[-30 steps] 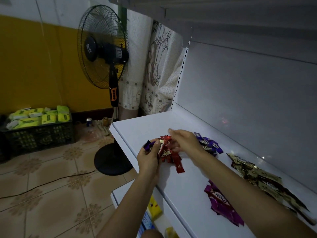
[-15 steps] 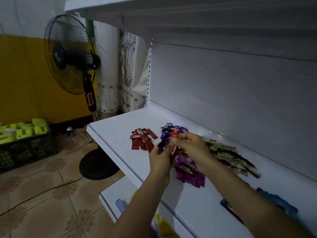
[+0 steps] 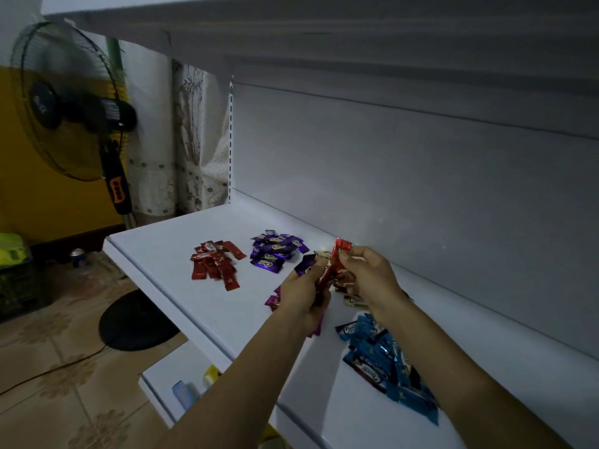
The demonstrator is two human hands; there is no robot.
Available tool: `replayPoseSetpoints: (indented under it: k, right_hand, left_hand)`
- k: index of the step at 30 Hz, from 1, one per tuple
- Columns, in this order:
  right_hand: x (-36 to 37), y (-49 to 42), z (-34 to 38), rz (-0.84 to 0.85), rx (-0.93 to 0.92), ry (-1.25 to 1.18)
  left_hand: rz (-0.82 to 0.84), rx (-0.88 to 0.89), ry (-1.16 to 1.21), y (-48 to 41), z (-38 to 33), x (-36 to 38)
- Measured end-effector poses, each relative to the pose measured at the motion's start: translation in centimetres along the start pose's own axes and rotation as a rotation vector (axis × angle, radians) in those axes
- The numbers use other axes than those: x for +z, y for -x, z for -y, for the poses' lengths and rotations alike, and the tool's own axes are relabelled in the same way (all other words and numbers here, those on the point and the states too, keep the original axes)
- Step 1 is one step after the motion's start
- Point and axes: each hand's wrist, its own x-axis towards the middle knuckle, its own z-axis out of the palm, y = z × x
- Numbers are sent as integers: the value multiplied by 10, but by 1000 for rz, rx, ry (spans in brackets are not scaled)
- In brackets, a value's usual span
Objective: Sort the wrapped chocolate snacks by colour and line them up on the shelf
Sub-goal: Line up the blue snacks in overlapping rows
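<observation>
On the white shelf (image 3: pixel 181 254) lie sorted heaps of wrapped snacks: a red pile (image 3: pixel 215 264) at the left, a dark purple pile (image 3: pixel 277 252) beside it, and a blue pile (image 3: pixel 385 361) at the right. A magenta pile (image 3: pixel 274 301) and a gold pile (image 3: pixel 355 299) are mostly hidden behind my hands. My left hand (image 3: pixel 303 298) grips a small bunch with a purple snack (image 3: pixel 304 265) sticking out. My right hand (image 3: pixel 369 280) pinches a red snack (image 3: pixel 335 264) upright beside that bunch.
A black standing fan (image 3: pixel 74 111) stands on the tiled floor left of the shelf, with its round base (image 3: pixel 134 320) near the shelf edge. A lower shelf (image 3: pixel 168 377) carries a few packets. An upper shelf (image 3: pixel 324 27) overhangs. A crate of green packs (image 3: pixel 14 264) sits at far left.
The view has swung right, so the blue pile now shows. My hands moved right, away from the red pile, and my right hand lifted a red snack up out of the bunch.
</observation>
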Motion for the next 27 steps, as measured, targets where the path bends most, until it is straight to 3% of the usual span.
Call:
replayPoseSetpoints:
  k: [5, 9, 13, 16, 23, 27]
  right_hand:
    - [-17, 5, -5, 12, -55, -4]
    - [-9, -1, -7, -9, -72, -50]
    - [39, -19, -3, 52, -91, -45]
    - [97, -42, 5, 121, -103, -32]
    - [200, -104, 0, 241, -449, 580]
    - [221, -130, -14, 314, -448, 736]
  left_hand:
    - [-30, -41, 53, 1, 6, 8]
    - [-66, -63, 270, 1, -2, -8]
    - [-190, 28, 343, -5, -19, -45]
    - [-245, 138, 256, -12, -41, -76]
    - [-320, 306, 101, -42, -78, -123]
    - [-338, 414, -94, -61, -76, -136]
